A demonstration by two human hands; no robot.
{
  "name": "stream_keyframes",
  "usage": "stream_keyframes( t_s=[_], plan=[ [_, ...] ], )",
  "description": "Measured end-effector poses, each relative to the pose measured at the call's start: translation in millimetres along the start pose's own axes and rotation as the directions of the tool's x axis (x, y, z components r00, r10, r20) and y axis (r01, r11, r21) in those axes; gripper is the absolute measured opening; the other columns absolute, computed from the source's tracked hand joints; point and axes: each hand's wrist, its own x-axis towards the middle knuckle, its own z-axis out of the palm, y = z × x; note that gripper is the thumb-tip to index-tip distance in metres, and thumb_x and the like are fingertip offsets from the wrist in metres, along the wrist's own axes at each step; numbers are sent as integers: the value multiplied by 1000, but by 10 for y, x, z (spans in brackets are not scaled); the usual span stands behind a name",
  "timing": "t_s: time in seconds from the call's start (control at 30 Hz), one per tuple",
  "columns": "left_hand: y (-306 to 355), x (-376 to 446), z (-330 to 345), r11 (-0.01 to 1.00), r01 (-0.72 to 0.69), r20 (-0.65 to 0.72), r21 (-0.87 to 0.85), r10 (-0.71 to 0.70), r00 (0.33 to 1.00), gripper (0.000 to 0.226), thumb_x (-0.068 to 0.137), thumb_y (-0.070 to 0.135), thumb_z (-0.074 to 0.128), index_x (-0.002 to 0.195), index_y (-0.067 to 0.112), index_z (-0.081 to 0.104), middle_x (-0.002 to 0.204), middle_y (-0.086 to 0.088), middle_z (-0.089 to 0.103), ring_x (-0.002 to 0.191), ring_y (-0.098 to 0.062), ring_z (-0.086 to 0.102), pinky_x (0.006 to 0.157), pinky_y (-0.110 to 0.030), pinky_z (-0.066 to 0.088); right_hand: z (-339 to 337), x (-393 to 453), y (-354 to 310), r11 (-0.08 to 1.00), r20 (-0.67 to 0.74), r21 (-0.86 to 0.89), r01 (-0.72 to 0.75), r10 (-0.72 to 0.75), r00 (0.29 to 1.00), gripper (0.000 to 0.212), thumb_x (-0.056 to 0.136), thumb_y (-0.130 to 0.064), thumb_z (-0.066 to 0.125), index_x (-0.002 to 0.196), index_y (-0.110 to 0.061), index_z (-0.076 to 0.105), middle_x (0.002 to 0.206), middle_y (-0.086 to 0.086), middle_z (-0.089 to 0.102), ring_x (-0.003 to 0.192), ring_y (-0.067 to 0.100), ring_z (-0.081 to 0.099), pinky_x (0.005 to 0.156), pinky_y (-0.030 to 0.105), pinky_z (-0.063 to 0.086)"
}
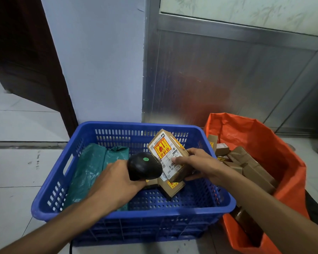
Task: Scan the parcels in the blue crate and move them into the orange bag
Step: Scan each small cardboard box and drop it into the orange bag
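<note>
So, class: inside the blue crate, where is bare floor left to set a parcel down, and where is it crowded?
Bare mesh shows along the blue crate's near and right sides, in front of the cardboard box. The left is filled by green mailer bags; the middle is crowded by both hands.

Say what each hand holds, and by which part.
Left hand grips the scanner by its handle. Right hand holds the box by its lower end.

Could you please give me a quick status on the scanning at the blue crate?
Left hand grips scanner, aimed at box label. Right hand holds cardboard parcel over blue crate. Green bag parcels remain. Orange bag path unobstructed.
</note>
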Motion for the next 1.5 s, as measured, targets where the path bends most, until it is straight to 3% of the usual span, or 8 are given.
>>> stream_keyframes(
  t_s=[0.47, 1.27, 1.5],
  plan=[
    [-16, 20, 1, 1000, 21, 11, -6, -21, 1000, 20, 75, 25, 76, 64, 18, 61, 55, 1, 63, 50, -16, 59, 50, -27, 43, -4, -40, -16, 1000, 12, -5, 3, -3, 1000, 42, 87, -27, 78, 121, -17, 56, 112, 4, 70, 103, 20, 69, 86, 42, 62],
    [18, 1, -12, 999, 32, 41, -12, -32, 999, 23, 77, 23, 77, 61, 19, 62, 55, 4, 64, 53, -14, 62, 53, -25, 44, -30, 57, 45, 1000, 0, 14, 9, -9, 1000, 40, 86, -29, 78, 117, -19, 55, 108, 4, 73, 100, 19, 72, 86, 42, 62],
    [39, 19, -3, 1000, 19, 32, -19, -19, 999, 21, 77, 25, 78, 63, 20, 63, 55, 2, 66, 53, -14, 63, 53, -26, 46, -159, 131, 74, 996, -61, 92, -3, 9, 998, 39, 86, -28, 79, 115, -17, 56, 107, 5, 73, 96, 19, 72, 75, 35, 63]
  ],
)
